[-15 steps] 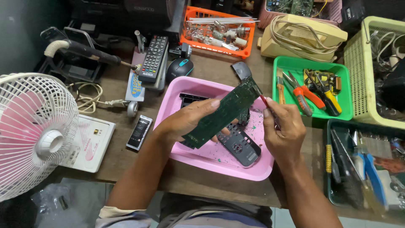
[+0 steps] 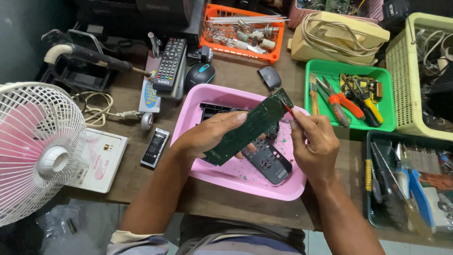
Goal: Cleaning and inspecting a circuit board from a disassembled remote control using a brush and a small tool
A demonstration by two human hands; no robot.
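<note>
At the far left stands a white table fan [image 2: 40,151], and beside it a flat white box [image 2: 96,158], a small black device [image 2: 155,147] and a black remote [image 2: 170,64] lie on the wooden bench, none of them touched. Your left hand [image 2: 207,134] is closed around the lower end of the long green circuit board [image 2: 250,126], thumb on top, holding it slanted above the pink tray [image 2: 236,182]. The board is already out of its housing: the black remote shell [image 2: 269,163] lies in the tray under it, with small specks scattered about. Your right hand [image 2: 314,141] pinches a thin red-handled tool [image 2: 289,111], tip set at the board's upper end, so I judge the work on the board to be under way and reassembly not yet begun. Further right, the green tray of pliers and screwdrivers [image 2: 349,101] sits untouched
</note>
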